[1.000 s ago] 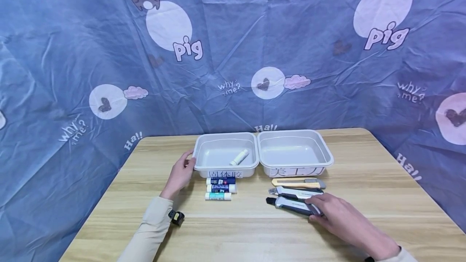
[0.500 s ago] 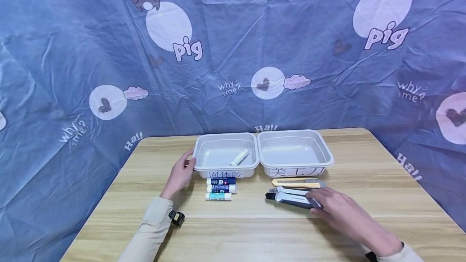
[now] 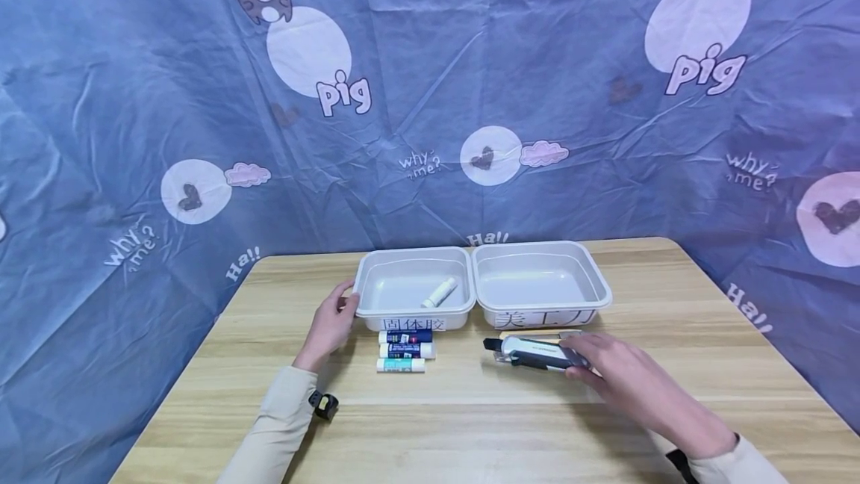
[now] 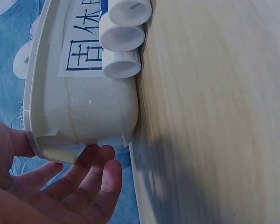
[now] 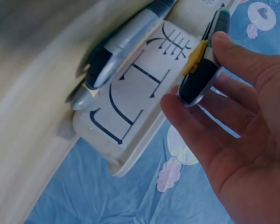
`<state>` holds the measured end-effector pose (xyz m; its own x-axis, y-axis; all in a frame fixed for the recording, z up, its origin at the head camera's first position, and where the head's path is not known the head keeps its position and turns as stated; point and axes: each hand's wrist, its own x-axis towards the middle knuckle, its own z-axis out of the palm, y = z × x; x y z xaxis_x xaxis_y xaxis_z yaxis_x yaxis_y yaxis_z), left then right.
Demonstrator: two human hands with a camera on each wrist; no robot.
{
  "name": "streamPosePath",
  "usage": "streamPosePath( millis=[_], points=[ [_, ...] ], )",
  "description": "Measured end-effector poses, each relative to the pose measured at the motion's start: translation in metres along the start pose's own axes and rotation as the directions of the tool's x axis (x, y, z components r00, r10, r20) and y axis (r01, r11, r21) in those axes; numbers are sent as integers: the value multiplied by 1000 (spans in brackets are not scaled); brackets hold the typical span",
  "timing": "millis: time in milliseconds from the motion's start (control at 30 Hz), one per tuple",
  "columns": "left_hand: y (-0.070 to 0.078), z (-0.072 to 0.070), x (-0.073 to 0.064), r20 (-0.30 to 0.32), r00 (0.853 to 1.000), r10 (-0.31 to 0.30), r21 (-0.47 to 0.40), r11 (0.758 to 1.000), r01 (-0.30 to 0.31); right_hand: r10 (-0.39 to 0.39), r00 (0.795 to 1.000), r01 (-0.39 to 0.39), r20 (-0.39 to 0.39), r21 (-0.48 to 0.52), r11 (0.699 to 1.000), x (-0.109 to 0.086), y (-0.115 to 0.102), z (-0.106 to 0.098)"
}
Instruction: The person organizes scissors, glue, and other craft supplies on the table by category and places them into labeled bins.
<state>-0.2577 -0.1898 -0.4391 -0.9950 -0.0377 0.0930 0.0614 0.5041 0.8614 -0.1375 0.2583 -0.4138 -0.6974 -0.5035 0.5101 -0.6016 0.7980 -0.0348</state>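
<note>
My right hand (image 3: pixel 631 383) pinches a silver and black utility knife (image 3: pixel 537 348) between thumb and fingertips, raised above the table. Behind and below it, largely covered in the head view, another silver utility knife (image 5: pixel 135 32) and a yellow utility knife (image 3: pixel 531 334) lie before the right plastic box (image 3: pixel 541 311). With thumb at the rim and fingers against the side wall, my left hand (image 3: pixel 331 329) holds the left end of the left plastic box (image 3: pixel 376 314). One white glue stick (image 3: pixel 440 293) lies inside that box.
Three glue sticks (image 3: pixel 406 350) lie in a stack of rows before the left box. Both boxes carry printed paper labels (image 3: pixel 413 325) and stand side by side near the back of the wooden table (image 3: pixel 437 424). A blue patterned cloth (image 3: pixel 403 58) hangs behind.
My right hand has lifted the nearest utility knife off the table and moved it toward the right box, over the other knives. The left hand stays at its box.
</note>
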Motion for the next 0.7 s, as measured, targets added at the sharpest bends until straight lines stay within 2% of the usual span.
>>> streamPosePath(
  millis=[267,500,700],
  points=[
    [-1,0,1,6,1000,3,-7,1000,-3,-17,999,18,-35,18,1000,13,4,-5],
    [-1,-1,1,8,1000,8,-5,1000,-8,19,999,-18,-39,27,999,24,10,-7],
    [-1,-1,1,11,1000,6,-2,1000,-6,30,996,-28,-81,28,999,31,17,-4]
  ],
)
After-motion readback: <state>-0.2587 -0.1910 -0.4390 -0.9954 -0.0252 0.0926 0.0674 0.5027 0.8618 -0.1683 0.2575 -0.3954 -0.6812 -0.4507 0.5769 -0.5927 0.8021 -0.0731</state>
